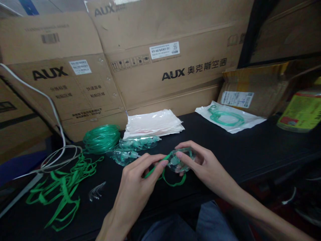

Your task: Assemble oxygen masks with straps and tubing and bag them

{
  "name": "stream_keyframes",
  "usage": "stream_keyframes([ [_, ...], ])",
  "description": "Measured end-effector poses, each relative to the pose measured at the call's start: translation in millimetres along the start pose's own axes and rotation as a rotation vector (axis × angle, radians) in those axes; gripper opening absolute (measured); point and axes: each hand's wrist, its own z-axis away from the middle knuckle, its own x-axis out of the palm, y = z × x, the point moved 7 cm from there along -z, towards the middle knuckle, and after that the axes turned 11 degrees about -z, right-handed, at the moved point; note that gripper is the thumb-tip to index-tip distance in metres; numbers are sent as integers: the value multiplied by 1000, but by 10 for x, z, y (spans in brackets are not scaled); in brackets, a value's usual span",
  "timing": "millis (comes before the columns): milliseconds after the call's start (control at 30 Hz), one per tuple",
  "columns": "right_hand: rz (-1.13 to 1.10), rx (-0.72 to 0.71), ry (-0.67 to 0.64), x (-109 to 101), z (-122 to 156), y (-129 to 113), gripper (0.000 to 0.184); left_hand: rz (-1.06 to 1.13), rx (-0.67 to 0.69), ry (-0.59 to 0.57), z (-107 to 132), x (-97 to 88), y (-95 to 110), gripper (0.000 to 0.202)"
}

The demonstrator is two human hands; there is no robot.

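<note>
My right hand (198,160) is closed around a clear oxygen mask (184,164) with a green-tinted connector. My left hand (147,170) pinches a green elastic strap (163,160) at the mask's left edge. Part of the strap hangs in a loop below the mask; whether it is fastened there I cannot tell. Beyond my left hand lie more clear masks (139,143), grouped on the black table. At the left is a tangled heap of green straps (66,187), with several thin metal strips (96,191) beside it.
A coil of green tubing (101,138) lies behind the straps. White pouches (152,123) are stacked near the cardboard boxes (173,57). A packed pouch with green tubing (227,117) and a yellow-labelled bottle (299,110) stand right. A white cable (56,113) runs down the left.
</note>
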Motion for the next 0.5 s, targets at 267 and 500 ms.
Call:
stream_keyframes([
  [267, 21, 1, -15, 20, 10, 0, 31, -22, 10, -16, -3, 14, 26, 8],
  [500, 7, 6, -9, 17, 24, -15, 34, -29, 24, -22, -16, 12, 54, 8],
])
